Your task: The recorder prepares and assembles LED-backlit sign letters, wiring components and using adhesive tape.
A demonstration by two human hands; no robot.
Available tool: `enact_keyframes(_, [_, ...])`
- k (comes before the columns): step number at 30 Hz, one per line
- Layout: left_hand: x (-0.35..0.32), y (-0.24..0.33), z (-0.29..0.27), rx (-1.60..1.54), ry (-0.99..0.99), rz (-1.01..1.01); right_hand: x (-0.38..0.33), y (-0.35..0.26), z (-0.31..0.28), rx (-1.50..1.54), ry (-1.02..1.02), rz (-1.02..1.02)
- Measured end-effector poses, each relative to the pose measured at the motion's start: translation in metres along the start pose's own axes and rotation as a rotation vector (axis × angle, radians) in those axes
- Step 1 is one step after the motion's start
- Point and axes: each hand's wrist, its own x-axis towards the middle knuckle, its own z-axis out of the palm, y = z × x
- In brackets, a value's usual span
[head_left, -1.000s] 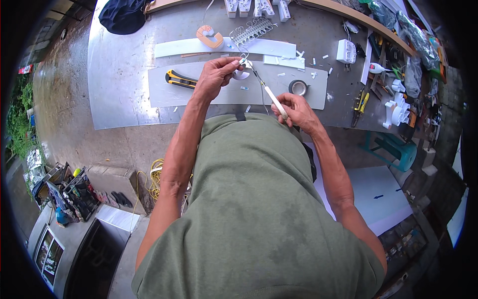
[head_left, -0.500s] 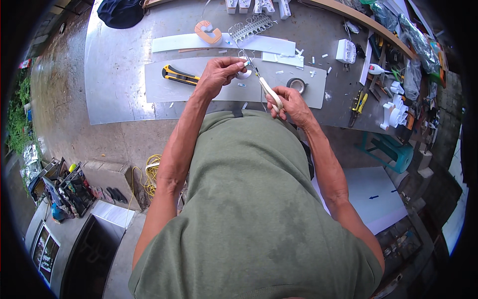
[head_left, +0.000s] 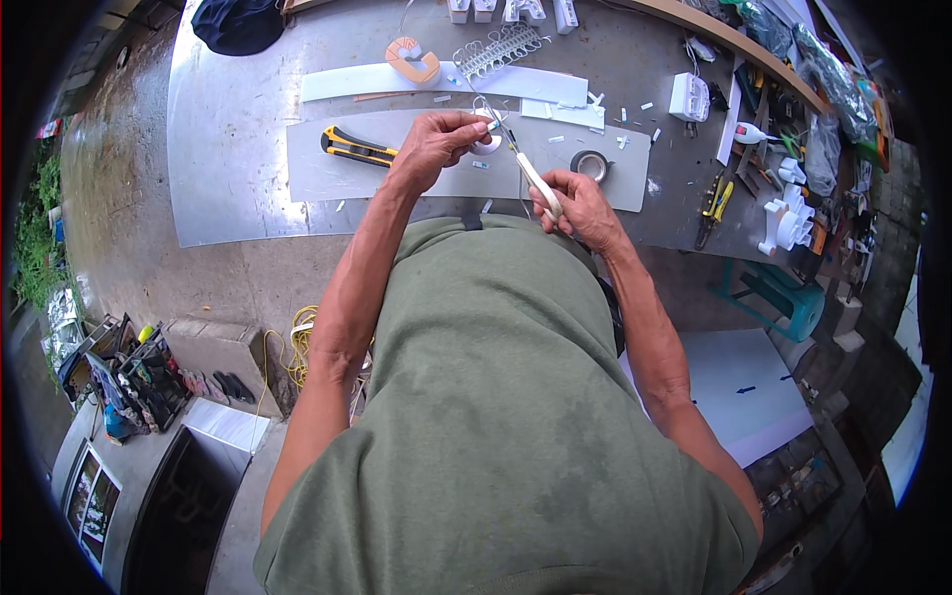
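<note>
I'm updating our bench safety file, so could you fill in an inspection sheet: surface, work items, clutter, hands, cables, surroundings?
Surface: grey metal tabletop, with a light grey sheet lying on it.
Work items: small pale piece; white-handled tool, exact type unclear.
Clutter: yellow-and-black cutter, dark tape roll, scattered white bits.
Hands: left hand pinches the piece; right hand grips the tool, its far end near the left hand.
Cables: looped wires on a white strip; coiled yellow cord on the ground, person's left.
Surroundings: teal stool to the right; green plants far left.
</note>
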Motion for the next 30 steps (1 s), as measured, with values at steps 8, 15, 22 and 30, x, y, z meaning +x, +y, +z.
enact_keyframes(8, [0.000, -0.001, 0.000, 0.029, -0.026, 0.050, -0.002, 0.012, -0.001, 0.042, 0.123, -0.078])
enact_keyframes(15, [-0.025, -0.007, -0.020, 0.309, 0.052, 0.145, 0.011, 0.035, -0.072, -0.618, 0.876, -0.351])
enact_keyframes(22, [-0.053, -0.030, -0.035, 0.378, 0.142, 0.187, -0.002, 0.058, -0.093, -1.276, 1.008, -0.263])
enact_keyframes(30, [-0.054, -0.027, -0.010, 0.438, 0.197, 0.353, 0.029, -0.017, 0.015, -0.416, 0.266, -0.398])
